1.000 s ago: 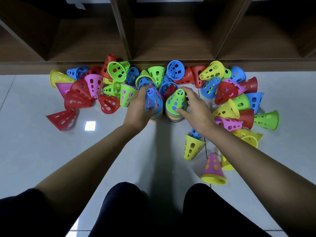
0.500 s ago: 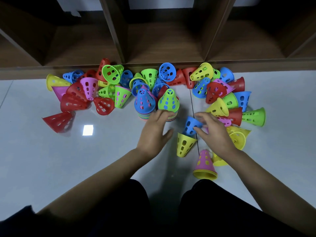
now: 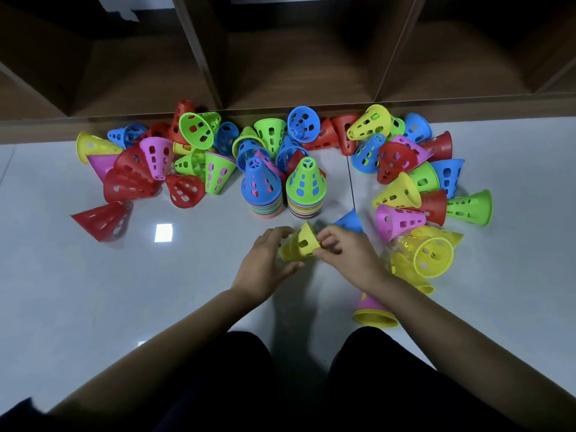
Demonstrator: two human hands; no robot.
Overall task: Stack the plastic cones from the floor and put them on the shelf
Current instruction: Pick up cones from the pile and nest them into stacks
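Two upright stacks of cones stand side by side on the floor: one topped by a blue cone (image 3: 261, 188), the other by a green cone (image 3: 306, 187). Just in front of them my left hand (image 3: 265, 266) and my right hand (image 3: 346, 255) both grip one yellow-green cone (image 3: 299, 244), held on its side above the floor. A blue cone (image 3: 349, 220) lies just behind my right hand. Several loose cones in red, blue, green, yellow and pink lie scattered left and right of the stacks.
A brown wooden shelf (image 3: 299, 73) with open compartments runs along the back, its base (image 3: 46, 126) at floor level. A pink cone on a yellow one (image 3: 372, 311) stands near my right knee. Yellow cones (image 3: 431, 257) lie right of my right hand.
Both hands left the two stacks and drew back toward me. They closed on the yellow-green cone and lifted it off the floor; the blue cone beside it shifted right.
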